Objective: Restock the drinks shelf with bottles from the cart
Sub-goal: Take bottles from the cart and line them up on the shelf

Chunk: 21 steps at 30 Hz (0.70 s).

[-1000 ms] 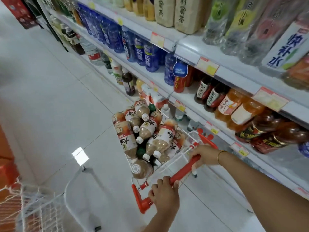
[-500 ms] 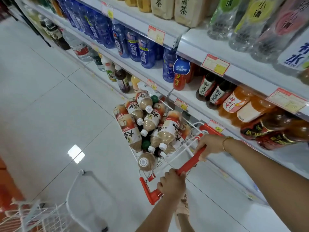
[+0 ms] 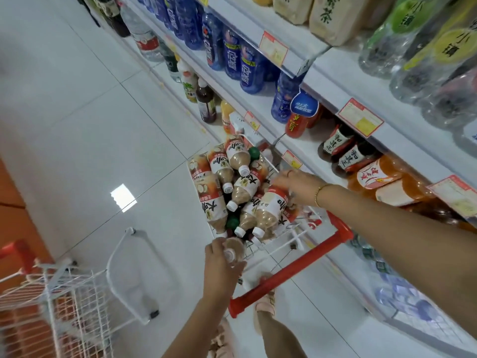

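Observation:
A small wire cart (image 3: 289, 244) with a red handle (image 3: 291, 270) stands beside the drinks shelf (image 3: 333, 81). It is piled with several beige milk-tea bottles (image 3: 242, 192) with white caps and red-and-white labels. My left hand (image 3: 222, 267) is curled around the neck and cap end of the nearest bottle (image 3: 233, 248) at the cart's near edge. My right hand (image 3: 296, 180) reaches over the far right side of the pile, fingers resting on a bottle (image 3: 271, 210); its grip is blurred.
The shelves at right hold blue bottles (image 3: 247, 65), red and orange tea bottles (image 3: 374, 174), and clear bottles on top. A second white wire cart (image 3: 64, 293) stands at the lower left. White tiled floor (image 3: 77, 125) lies open to the left. My feet are under the handle.
Both hands have let go of the red cart handle. My left hand moved forward onto the nearest bottle; my right hand moved forward over the bottles. The view tilted further down.

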Tool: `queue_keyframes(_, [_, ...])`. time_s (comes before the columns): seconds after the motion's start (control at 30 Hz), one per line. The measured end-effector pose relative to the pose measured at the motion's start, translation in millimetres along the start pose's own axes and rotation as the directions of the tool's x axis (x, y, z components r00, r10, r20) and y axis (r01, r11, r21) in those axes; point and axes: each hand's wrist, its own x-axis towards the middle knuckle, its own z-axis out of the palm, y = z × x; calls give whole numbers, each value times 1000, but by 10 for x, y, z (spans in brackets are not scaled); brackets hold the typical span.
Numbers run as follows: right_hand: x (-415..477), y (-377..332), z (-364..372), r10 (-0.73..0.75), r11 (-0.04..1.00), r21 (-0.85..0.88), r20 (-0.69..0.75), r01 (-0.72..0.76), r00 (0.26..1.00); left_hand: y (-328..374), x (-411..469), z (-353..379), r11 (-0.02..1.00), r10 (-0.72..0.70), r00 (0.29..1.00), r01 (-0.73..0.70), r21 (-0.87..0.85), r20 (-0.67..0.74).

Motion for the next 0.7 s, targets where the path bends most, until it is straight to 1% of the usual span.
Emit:
queue_keyframes(0.03, [121, -21, -3, -44, 995, -87, 33, 47, 998, 10, 12, 89, 1000, -10, 1000, 10, -26, -9])
queue_keyframes(0.1, [312, -57, 39, -111, 968, -216, 99, 131, 989, 15, 17, 218, 984, -87, 992, 72, -164, -88])
queue_keyframes(0.17, [422, -70, 122, -159, 942, -272, 157, 198, 975, -4, 18, 300, 926, -214, 963, 146, -349, -165])
queue_keyframes(0.2, [457, -73, 173, -194, 930, -281, 172, 237, 966, -28, 11, 331, 895, -269, 945, 175, -410, -185])
queue_keyframes(0.23, [485, -64, 221, -228, 916, -298, 169, 270, 959, -47, -4, 357, 877, -299, 931, 181, -444, -210])
queue_keyframes(0.3, [517, -26, 281, -262, 895, -331, 155, 300, 953, -52, -40, 375, 872, -310, 916, 167, -459, -255])
queue_keyframes(0.43, [504, -18, 258, -278, 895, -322, 141, 310, 950, -38, -35, 312, 861, -325, 895, 147, -487, -305])
queue_keyframes(0.5, [463, -43, 205, -253, 918, -291, 99, 271, 962, -26, 38, 229, 846, -332, 895, 143, -513, -299])
queue_keyframes(0.53, [430, -53, 182, -219, 941, -247, 78, 232, 973, 3, 81, 170, 837, -328, 901, 138, -530, -284])
queue_keyframes(0.63, [251, -90, 114, -92, 996, -20, 8, 92, 996, 211, 165, -85, 835, -248, 943, 93, -542, -220])
queue_keyframes(0.7, [60, -116, 37, -22, 988, 153, -58, 31, 998, 443, 173, -351, 824, -173, 967, 38, -565, -187])
